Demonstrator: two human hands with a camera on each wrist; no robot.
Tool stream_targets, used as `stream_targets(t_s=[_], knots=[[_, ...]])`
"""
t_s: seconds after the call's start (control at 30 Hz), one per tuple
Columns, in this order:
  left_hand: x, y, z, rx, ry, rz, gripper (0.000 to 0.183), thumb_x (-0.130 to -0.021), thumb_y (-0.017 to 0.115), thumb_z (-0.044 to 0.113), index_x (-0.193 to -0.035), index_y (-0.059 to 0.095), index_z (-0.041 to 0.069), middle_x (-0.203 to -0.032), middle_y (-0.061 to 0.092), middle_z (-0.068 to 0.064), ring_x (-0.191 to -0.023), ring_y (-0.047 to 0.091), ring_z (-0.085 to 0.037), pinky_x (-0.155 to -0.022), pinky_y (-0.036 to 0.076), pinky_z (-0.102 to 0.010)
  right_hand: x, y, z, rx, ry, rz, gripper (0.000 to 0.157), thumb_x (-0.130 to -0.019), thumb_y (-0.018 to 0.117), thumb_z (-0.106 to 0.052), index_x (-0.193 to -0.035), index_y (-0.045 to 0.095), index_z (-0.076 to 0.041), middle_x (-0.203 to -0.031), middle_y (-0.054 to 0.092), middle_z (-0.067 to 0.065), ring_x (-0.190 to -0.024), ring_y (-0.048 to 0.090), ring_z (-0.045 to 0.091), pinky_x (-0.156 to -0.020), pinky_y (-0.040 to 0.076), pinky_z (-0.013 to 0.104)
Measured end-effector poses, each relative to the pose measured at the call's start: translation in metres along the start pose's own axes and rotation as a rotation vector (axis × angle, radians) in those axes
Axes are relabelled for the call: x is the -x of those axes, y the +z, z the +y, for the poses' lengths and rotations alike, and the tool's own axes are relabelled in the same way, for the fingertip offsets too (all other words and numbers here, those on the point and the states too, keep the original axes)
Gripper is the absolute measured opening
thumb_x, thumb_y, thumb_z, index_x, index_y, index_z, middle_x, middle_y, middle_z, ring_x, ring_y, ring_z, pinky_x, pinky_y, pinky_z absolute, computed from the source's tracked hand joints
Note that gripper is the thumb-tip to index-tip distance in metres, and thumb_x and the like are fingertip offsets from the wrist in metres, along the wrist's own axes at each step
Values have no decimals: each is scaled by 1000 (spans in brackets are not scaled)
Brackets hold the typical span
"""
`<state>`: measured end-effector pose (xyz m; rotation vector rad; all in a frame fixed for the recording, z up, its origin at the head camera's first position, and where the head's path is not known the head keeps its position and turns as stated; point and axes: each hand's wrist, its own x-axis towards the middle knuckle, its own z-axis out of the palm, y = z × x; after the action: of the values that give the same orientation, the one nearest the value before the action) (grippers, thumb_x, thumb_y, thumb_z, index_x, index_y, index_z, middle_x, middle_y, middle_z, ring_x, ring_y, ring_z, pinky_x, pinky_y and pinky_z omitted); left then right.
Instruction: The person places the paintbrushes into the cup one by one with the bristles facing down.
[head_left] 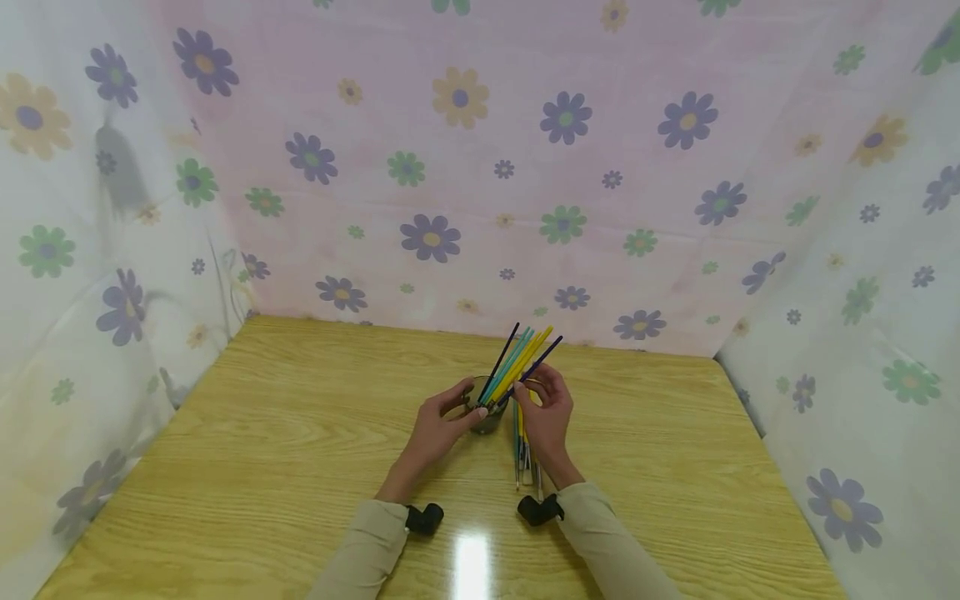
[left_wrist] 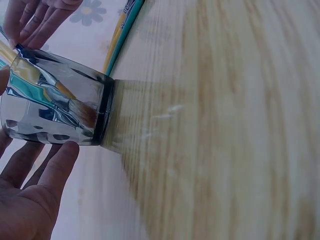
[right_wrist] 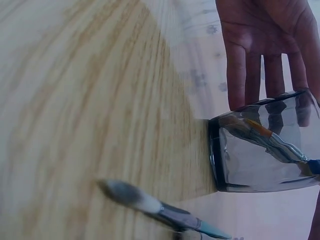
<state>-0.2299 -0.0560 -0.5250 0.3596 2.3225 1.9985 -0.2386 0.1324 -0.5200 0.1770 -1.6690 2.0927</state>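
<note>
A clear smoky drinking glass [head_left: 486, 425] stands on the table, holding several paintbrushes [head_left: 513, 367] with yellow, teal and dark blue handles, bristles down. My left hand [head_left: 441, 427] holds the glass from the left, its thumb by the rim and its fingers along the far side; in the left wrist view its fingers touch the glass wall. At the rim's right side, my right hand [head_left: 549, 414] pinches a dark blue paintbrush [head_left: 542, 357] that leans to the right. Inside the glass, brown bristles [left_wrist: 82, 112] and metal ferrules show near the bottom.
More paintbrushes [head_left: 525, 458] lie on the wooden table [head_left: 300, 450] beneath my right hand, bristles toward me. One thick-bristled brush [right_wrist: 132, 195] shows close up in the right wrist view. Flowered cloth [head_left: 480, 167] hangs behind and at both sides.
</note>
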Motion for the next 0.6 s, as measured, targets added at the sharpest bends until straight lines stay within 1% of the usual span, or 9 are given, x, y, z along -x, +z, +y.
stream_targets(t_s=[0.03,0.17,0.3,0.43,0.53,0.6], knots=[[-2,1,-5,-5,-1,6,61,-95,75,23,-151,52,16,-154,50,-7,-138,51,-39,-102,54,-53,0,0,0,1,0,0,41,-93,68,6,-129,52,16,-118,55,35,-94,67,14,-76,62,23],[-1,2,-1,-1,-12,17,61,-95,74,17,-151,51,11,-155,49,-11,-138,49,-42,-102,52,-57,1,0,0,12,3,-4,39,-93,69,6,-128,53,16,-118,56,35,-94,68,14,-77,62,22],[5,0,16,12,-11,1,61,-96,73,14,-151,49,4,-155,47,-16,-139,47,-45,-103,52,-58,1,1,2,37,10,-3,34,-92,66,12,-125,56,14,-116,57,34,-94,68,11,-77,61,21],[11,-3,32,18,14,-24,61,-96,72,12,-151,47,0,-154,47,-19,-137,48,-47,-101,54,-55,1,1,3,43,31,2,32,-92,65,15,-123,58,13,-115,59,32,-91,68,7,-77,61,20],[12,-4,35,17,22,-32,61,-96,72,12,-151,47,-1,-154,47,-19,-137,48,-47,-101,54,-55,2,0,3,53,43,4,32,-91,68,12,-122,59,12,-113,60,32,-91,68,9,-78,61,20],[11,-4,33,17,18,-34,61,-96,72,12,-151,47,0,-155,47,-19,-137,48,-47,-102,54,-55,3,0,2,67,45,4,32,-91,70,9,-122,60,12,-112,61,31,-91,68,11,-78,60,21]])
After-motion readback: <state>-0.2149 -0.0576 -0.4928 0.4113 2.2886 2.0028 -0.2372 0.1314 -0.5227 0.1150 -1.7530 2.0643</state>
